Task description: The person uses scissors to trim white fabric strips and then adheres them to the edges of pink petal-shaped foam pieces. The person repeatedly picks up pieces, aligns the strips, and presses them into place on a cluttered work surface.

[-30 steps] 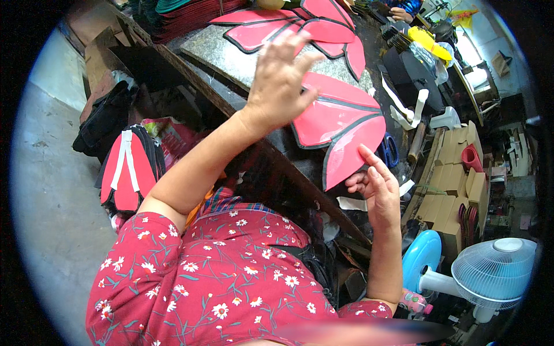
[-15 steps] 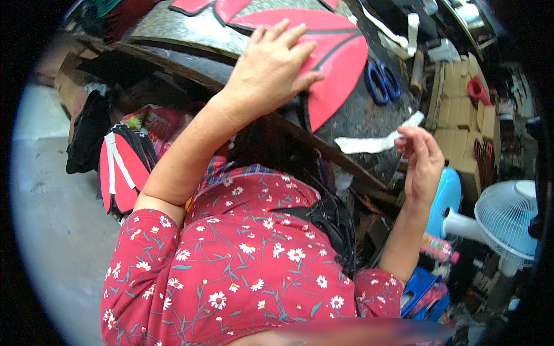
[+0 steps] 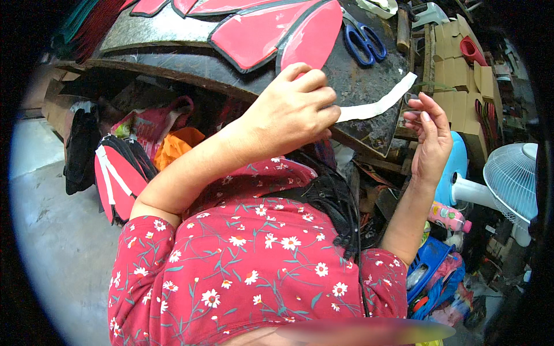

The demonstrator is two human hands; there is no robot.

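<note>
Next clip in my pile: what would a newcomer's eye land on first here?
Probably the glossy red panels with black edging, spread across the top of the view on the workbench. Just nearer the person, the left hand meets one end of a white strip that stretches toward the right hand. Beyond the strip lie blue-handled scissors, beside the panels.

Bright, black fisheye vignette, blurred bottom
</note>
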